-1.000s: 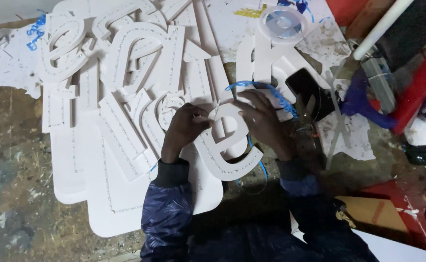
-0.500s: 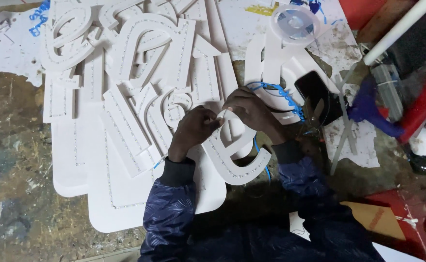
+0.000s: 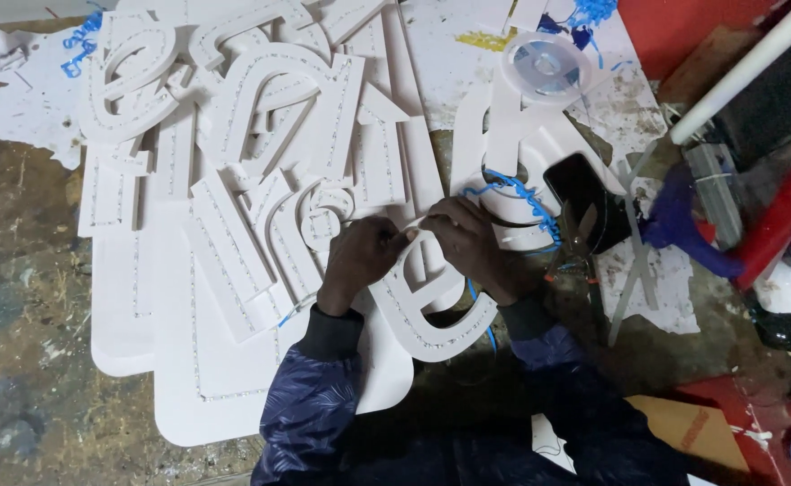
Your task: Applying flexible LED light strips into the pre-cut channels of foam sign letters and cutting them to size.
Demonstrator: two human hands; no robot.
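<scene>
Since half a second earlier I had slid both hands up the curved white letter (image 3: 431,306) on the worktop (image 3: 17,270), left hand (image 3: 359,256) and right hand (image 3: 472,243) pinching its light, stiff, probably brittle upper edge.

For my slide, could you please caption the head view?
Both hands, left hand and right hand, grip a curved white foam letter beside blue wire.

The two hands, left hand (image 3: 359,256) and right hand (image 3: 472,243), cover the top of the curved white letter (image 3: 431,319), their fingertips' grip too small to tell, and the white pipe (image 3: 742,76) runs off the edge.
</scene>
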